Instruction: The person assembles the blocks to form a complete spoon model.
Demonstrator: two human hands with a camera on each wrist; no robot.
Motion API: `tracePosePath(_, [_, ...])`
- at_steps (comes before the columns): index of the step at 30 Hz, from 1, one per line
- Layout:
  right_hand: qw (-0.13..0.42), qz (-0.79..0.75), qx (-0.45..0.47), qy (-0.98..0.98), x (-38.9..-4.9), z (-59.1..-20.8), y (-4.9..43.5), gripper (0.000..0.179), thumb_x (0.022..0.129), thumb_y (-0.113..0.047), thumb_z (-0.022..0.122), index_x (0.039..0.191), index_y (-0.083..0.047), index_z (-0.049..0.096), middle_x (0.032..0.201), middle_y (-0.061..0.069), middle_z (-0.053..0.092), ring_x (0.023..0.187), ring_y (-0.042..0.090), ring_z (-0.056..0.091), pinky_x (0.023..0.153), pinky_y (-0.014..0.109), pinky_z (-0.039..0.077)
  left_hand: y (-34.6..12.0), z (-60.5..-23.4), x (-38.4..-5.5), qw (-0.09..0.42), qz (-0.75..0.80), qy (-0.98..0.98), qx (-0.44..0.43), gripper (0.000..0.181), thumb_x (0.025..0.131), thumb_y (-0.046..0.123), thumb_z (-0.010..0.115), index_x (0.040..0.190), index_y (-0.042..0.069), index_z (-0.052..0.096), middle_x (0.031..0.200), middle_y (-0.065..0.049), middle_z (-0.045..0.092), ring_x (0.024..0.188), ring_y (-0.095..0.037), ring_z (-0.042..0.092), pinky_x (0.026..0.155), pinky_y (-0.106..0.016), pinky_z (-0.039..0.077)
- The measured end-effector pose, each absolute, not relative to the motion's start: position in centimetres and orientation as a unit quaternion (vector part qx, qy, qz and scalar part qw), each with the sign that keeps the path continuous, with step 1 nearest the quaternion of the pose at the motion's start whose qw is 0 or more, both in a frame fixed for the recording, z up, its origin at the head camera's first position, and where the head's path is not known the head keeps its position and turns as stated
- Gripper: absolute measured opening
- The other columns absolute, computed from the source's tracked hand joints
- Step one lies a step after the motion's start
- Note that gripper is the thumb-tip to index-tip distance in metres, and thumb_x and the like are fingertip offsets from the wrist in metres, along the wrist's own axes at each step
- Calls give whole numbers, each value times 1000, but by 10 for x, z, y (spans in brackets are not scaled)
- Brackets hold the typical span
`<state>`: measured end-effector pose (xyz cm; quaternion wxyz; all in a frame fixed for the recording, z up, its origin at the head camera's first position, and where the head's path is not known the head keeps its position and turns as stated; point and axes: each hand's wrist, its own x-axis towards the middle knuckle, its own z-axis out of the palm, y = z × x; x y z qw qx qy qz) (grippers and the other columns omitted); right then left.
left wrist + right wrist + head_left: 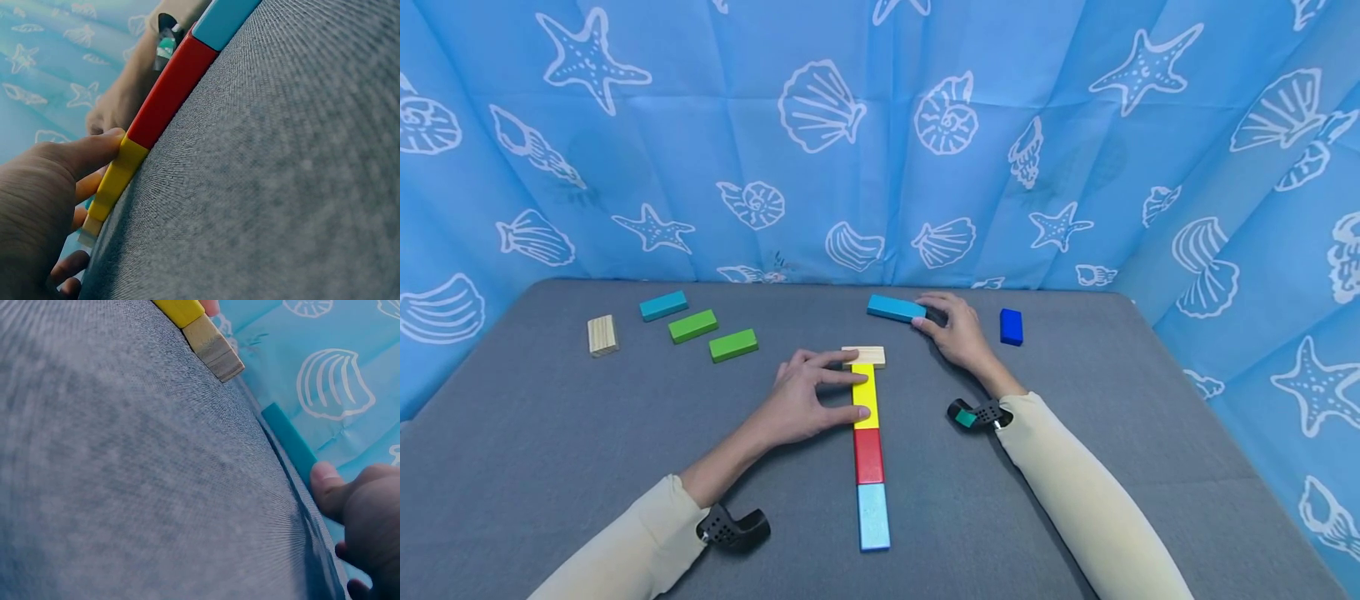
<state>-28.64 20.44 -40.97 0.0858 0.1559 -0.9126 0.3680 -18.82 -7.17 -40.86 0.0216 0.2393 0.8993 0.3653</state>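
My left hand point(801, 398) lies over a row of blocks, thumb and fingertips touching the yellow block point(865, 400) and one finger at the plain wooden block point(872, 357). The wooden block lies crosswise at the row's far end. Below the yellow block come a red block point(170, 94) and a light blue block point(873, 517), end to end. Farther back, my right hand point(957, 332) pinches the right end of a blue block point(891, 307) between thumb and fingers. In the right wrist view, the thumb presses against that block's end point(294, 440).
At the back left lie two green blocks point(733, 345), a teal block point(663, 306) and another wooden block point(602, 335). A dark blue block point(1011, 327) is right of my right hand. Behind the grey table point(625, 433) hangs a blue shell-patterned curtain point(880, 125).
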Motion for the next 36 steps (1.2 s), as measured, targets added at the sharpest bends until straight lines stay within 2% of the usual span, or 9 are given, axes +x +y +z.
tracePosePath(6, [61, 394, 196, -896, -283, -406, 198, 34, 97, -20, 71, 129, -7, 69, 133, 13, 63, 129, 32, 51, 110, 52, 34, -71, -408, -188, 23, 362, 901, 238, 48, 82, 49, 82, 125, 29, 75, 150, 8, 51, 131, -29, 37, 95, -54, 30])
tracePosePath(15, [-4, 384, 244, -890, -274, -402, 180, 33, 97, -23, 71, 127, -9, 72, 113, 9, 63, 109, 29, 49, 92, 47, 37, -71, -409, -189, 15, 357, 902, 243, 48, 81, 48, 83, 125, 28, 75, 151, 8, 51, 129, -28, 39, 94, -54, 30])
tracePosePath(24, [-19, 374, 263, -889, -272, -403, 179, 32, 98, -21, 69, 126, -5, 71, 112, 9, 63, 108, 29, 48, 91, 46, 36, -71, -409, -188, 16, 355, 903, 240, 48, 82, 48, 83, 125, 28, 75, 150, 8, 51, 129, -29, 38, 95, -54, 29])
tracePosePath(36, [-33, 368, 263, -891, -273, -403, 181, 32, 98, -22, 69, 127, -8, 71, 114, 9, 62, 112, 30, 48, 95, 49, 37, -71, -409, -188, 16, 355, 904, 237, 48, 81, 48, 83, 125, 28, 75, 151, 8, 51, 130, -29, 37, 96, -55, 29])
